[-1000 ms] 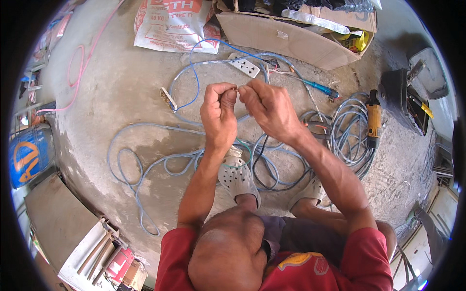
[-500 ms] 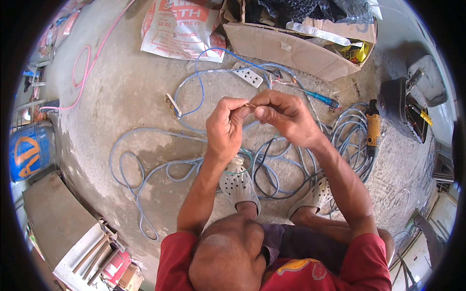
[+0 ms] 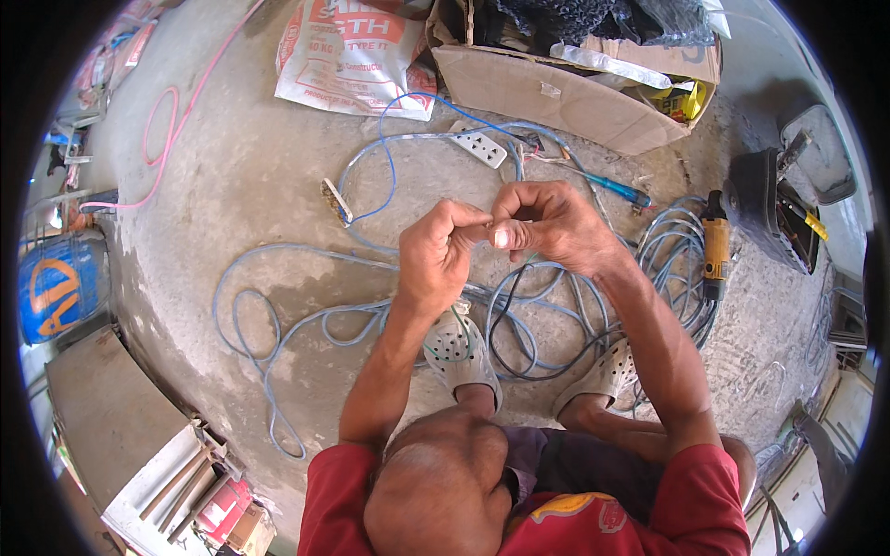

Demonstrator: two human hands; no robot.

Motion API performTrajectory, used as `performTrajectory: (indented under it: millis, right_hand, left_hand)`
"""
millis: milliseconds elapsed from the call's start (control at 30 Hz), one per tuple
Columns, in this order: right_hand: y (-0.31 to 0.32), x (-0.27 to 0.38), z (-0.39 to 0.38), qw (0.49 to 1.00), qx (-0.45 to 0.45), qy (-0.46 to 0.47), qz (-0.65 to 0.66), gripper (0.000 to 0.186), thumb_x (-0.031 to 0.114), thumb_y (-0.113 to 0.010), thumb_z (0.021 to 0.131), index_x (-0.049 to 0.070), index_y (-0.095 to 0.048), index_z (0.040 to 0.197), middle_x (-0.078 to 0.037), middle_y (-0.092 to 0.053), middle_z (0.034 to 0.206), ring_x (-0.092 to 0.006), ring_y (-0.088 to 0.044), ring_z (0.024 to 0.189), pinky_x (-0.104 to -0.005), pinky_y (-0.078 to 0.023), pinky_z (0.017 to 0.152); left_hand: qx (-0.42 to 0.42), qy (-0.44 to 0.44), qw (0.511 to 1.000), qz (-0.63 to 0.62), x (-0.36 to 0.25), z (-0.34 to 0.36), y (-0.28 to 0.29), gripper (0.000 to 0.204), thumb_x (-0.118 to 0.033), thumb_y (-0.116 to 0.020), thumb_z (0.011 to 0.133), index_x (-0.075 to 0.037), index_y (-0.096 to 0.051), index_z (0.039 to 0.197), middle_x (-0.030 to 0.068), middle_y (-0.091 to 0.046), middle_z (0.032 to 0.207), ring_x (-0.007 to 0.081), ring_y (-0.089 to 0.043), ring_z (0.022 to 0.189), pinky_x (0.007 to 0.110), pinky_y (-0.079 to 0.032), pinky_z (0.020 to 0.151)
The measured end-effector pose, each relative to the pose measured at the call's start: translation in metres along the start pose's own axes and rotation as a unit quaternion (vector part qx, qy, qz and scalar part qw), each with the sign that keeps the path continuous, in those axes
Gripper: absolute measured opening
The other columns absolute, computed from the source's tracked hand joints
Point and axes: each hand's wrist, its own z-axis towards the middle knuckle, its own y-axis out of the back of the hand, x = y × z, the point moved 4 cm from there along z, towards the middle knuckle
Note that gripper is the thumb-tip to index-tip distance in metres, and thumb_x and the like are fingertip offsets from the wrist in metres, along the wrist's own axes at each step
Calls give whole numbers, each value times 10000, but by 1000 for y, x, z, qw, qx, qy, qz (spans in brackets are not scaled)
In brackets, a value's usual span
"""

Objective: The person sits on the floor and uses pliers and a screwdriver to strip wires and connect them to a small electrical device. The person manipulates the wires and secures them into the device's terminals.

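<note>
Held the left hand (image 3: 434, 259) half curled above the concrete floor (image 3: 176, 269), pinching with thumb and forefinger at a tiny coppery bit (image 3: 489, 223) — too well covered to make out in full. Held the right hand (image 3: 558, 227) up against the left at the fingertips, likewise drawn to a pinch, with thumbnail turned upward. Had the tiny coppery bit right between the two sets of fingertips, well off the floor.

Saw gray-blue cable (image 3: 306, 247) looped loosely over the floor below, with a black cable (image 3: 528, 377) near the gray clogs (image 3: 459, 352). Saw beyond the hands a white outlet strip (image 3: 480, 146), and a thin blue wire (image 3: 392, 167) arching from near it to a small oblong piece (image 3: 336, 201). Noted a teal-handled screwdriver (image 3: 619, 191) to the right of the strip — then, further right, a yellow-and-black power tool (image 3: 715, 246) beside cable coils, and a black tool bag (image 3: 762, 208). Noted also a cardboard box (image 3: 565, 93) and a red-and-white sack (image 3: 357, 51) at the far side.
</note>
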Motion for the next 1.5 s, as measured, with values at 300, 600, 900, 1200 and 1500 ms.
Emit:
performTrajectory:
  millis: [300,600,900,1200,1500]
  right_hand:
    - [67,-21,-26,937,-15,-19,-350,243,258,-684,915,21,-647,954,-93,-662,862,-235,-639,803,-348,-524,748]
    - [123,-140,-134,716,38,9,-697,406,199,-766,704,89,-652,1078,-132,-518,1256,-342,-464,1223,-467,-472,956]
    - [117,-107,-122,911,29,-314,-266,445,126,-604,658,18,-710,1076,-165,-650,1129,-256,-645,1015,-344,-484,819]
    - [16,-30,-121,904,193,-231,303,824,271,-713,637,-22,-532,1386,-219,-306,1577,-413,-491,1307,-477,-412,1049]
    - [3,-24,-122,864,263,-278,326,730,253,-724,635,-84,-601,1271,-353,-350,1489,-438,-525,1267,-514,-459,1004]
  left_hand:
    - [-48,208,958,-192,30,-1,12,119,-129,-645,961,-51,-617,1047,17,-628,827,49,-472,639,208,-399,555]
    - [-40,211,928,-303,17,-20,-4,144,-172,-588,1004,-54,-574,1083,67,-646,885,54,-437,626,198,-370,555]
    - [-52,120,973,-191,7,-29,8,165,-151,-594,1006,-23,-559,1105,86,-681,901,53,-504,679,204,-421,590]
    - [-38,-40,992,-109,-3,-26,6,141,-37,-596,979,-39,-546,1110,127,-676,964,76,-521,697,225,-446,609]
    - [9,-71,991,-110,-9,-28,16,122,-24,-630,942,-37,-583,1053,137,-670,959,161,-668,845,254,-535,676]
